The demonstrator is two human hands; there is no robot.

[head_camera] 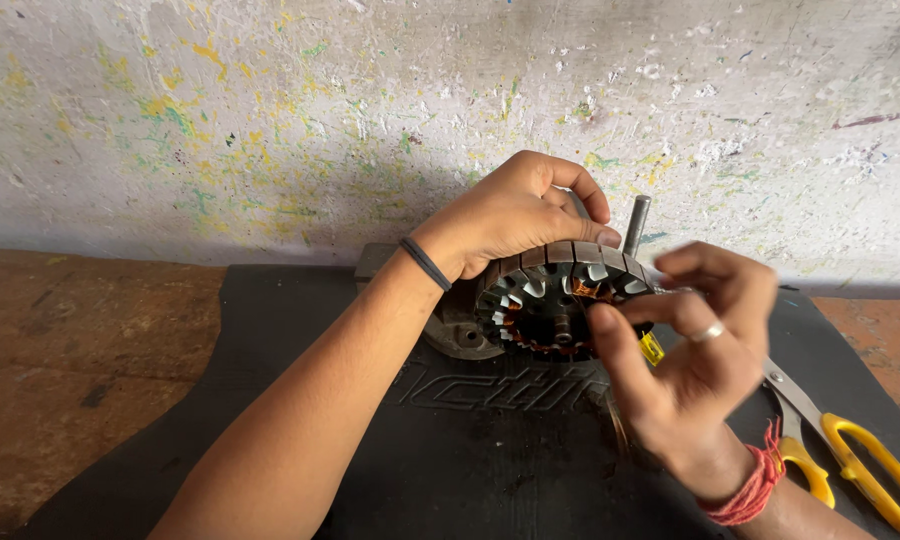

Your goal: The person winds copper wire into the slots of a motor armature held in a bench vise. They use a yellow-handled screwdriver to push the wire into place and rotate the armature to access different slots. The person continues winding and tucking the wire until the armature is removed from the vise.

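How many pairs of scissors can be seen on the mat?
1. The yellow-handled scissors lie on the right side of the black mat, just behind the right hand. Their blade tips are hidden by that hand.

One slotted motor stator [555, 300] stands on one black mat [370, 430]. One metal rod [636, 222] rises behind it. One pair of yellow-handled scissors [840, 440] lies near the mat's right edge. Two hands are present: left hand [515, 215], right hand [695, 350].
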